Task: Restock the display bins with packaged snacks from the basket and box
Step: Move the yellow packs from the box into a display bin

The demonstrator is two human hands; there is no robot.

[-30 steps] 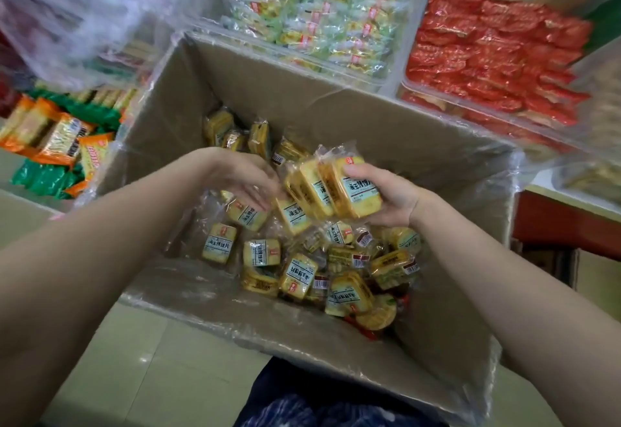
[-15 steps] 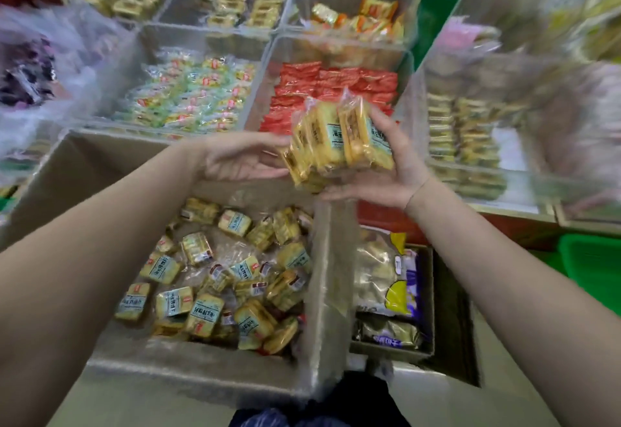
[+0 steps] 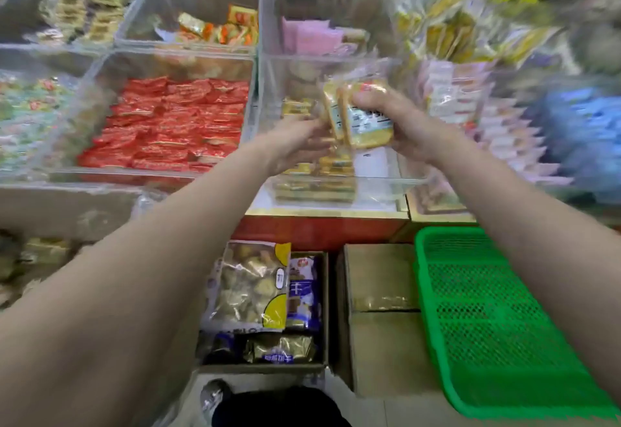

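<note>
Right hand [image 3: 405, 124]: fingers curled round a bundle of yellow snack packets [image 3: 361, 117], thumb across their top edge; firm hold.
Left hand [image 3: 297, 144]: fingers fairly straight, tips against the left side of the bundle; whether it bears any weight cannot be told through the motion blur.
Bundle, orientation: several flat packets stacked face to face, standing on edge; long axis runs roughly up and down with the top leaning a little left; the pale printed label on the nearest packet faces the camera.
Bundle, location: raised above the clear display bin [image 3: 336, 188], over its right-hand part, touching nothing in the bin.
Bin contents: rows of like yellow packets [image 3: 316, 184] lying flat along the left and near side; bare floor shows on the right.
Neighbouring bin, left: red packets [image 3: 171, 124], packed close.
Neighbouring stock, right: pink-and-white packets [image 3: 500, 131], blurred.
Below the counter: green plastic basket [image 3: 497, 319] at right; closed cardboard box [image 3: 379, 319] beside it; open carton with large snack bags [image 3: 250, 287] further left.
</note>
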